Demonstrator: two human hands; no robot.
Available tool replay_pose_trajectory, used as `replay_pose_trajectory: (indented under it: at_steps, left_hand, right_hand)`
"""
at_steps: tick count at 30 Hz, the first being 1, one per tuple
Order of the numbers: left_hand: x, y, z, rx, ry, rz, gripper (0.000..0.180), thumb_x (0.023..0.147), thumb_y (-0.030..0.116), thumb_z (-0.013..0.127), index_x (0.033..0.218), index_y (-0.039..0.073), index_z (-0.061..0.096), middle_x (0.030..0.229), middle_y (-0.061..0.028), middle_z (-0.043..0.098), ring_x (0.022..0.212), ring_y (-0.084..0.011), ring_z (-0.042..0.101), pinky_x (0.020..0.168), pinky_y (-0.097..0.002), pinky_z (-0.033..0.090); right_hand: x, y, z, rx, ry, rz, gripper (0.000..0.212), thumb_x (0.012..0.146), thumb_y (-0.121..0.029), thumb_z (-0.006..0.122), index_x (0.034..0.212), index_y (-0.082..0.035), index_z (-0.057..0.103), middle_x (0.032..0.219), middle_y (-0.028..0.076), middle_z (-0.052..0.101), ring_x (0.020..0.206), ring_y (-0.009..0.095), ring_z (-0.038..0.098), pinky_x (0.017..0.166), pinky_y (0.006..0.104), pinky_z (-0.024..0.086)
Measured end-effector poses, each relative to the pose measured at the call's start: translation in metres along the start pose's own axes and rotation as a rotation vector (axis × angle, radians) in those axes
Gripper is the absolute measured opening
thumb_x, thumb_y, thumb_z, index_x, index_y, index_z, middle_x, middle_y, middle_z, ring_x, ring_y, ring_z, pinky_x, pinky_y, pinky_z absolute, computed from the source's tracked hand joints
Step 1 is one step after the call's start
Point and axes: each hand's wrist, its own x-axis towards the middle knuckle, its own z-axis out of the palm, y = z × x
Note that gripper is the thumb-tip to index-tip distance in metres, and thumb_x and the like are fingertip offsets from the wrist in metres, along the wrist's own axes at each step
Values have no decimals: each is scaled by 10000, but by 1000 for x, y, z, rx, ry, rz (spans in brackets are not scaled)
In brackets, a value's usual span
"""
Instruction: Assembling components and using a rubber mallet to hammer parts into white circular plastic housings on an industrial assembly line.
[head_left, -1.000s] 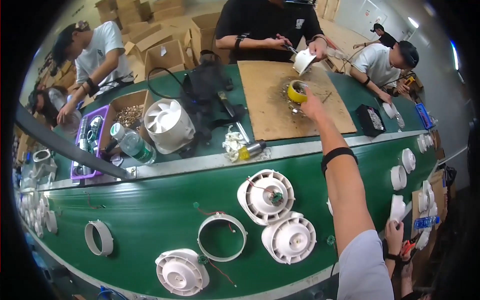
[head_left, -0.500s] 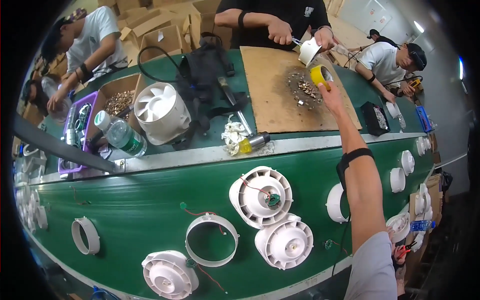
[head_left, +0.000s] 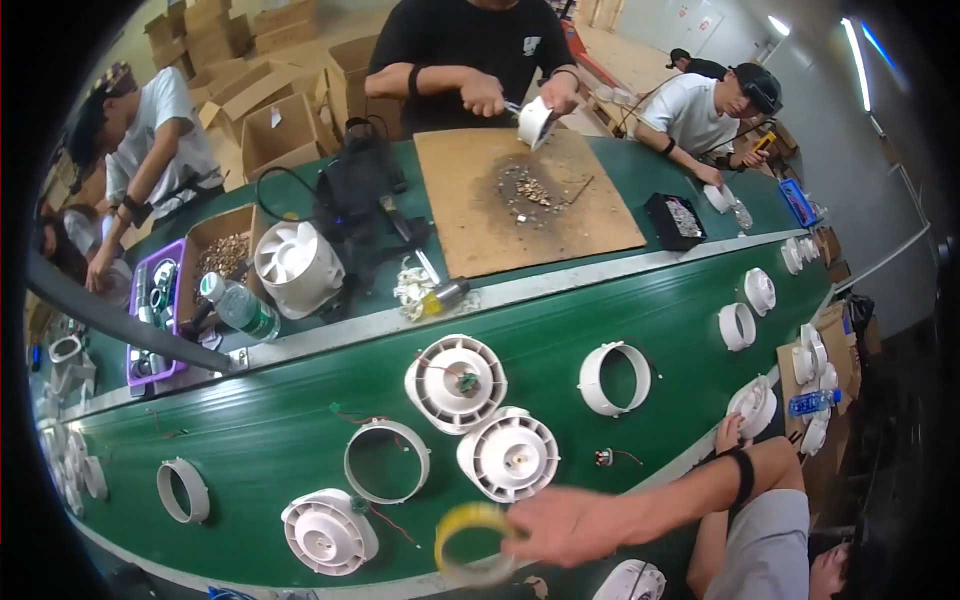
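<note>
At the near edge of the green belt, my right hand is closed on a roll of yellow tape, blurred by motion, with its hole facing up. My left hand does not show; a small skin-coloured patch at the lower edge is too little to name. Just beyond the tape lies a white round fan housing, touching another housing with a small green circuit board on it. Left of them are a white ring and a third housing. A further white ring stands farther right.
Across the belt, a co-worker in black works a white part over a brown board strewn with metal bits. A bottle, a white fan unit and a purple basket stand at left. Another person's hand touches a white part at right.
My right hand has drawn back from above the brown board to the near belt edge, bringing the tape roll along. The view has shifted, so the scene sits farther left.
</note>
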Motion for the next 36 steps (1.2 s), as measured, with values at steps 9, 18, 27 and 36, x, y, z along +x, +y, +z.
replay_pose_trajectory:
  at_steps: [9,18,27,36]
  left_hand:
    - [-2,7,-29,76,21,-28,283,925,229,592,1039,-28,626,861,-94,674,693,-146,632,578,-268,510]
    - [-11,-57,-70,73,115,30,238,903,207,644,999,-10,632,815,-60,654,628,-129,590,547,-252,467]
    - [11,-96,-80,111,173,33,351,864,342,687,945,7,622,695,-23,603,568,-90,525,502,-250,416]
    - [21,-108,-85,345,234,147,342,876,311,630,961,-20,613,687,-56,624,565,-107,530,510,-286,439]
  right_hand:
    - [3,-49,54,57,21,-178,259,751,-210,628,921,-41,530,935,185,531,866,310,570,731,426,464]
    - [7,184,-76,-86,510,492,194,832,-150,557,985,-69,645,905,172,661,826,357,643,744,435,520]
    - [-53,410,-149,-528,808,1215,280,863,-161,508,1098,-50,612,1029,207,639,937,412,619,821,494,495]
    - [-34,455,-159,-917,368,1282,160,848,-116,571,965,-88,677,1120,94,619,1078,268,594,867,400,523]
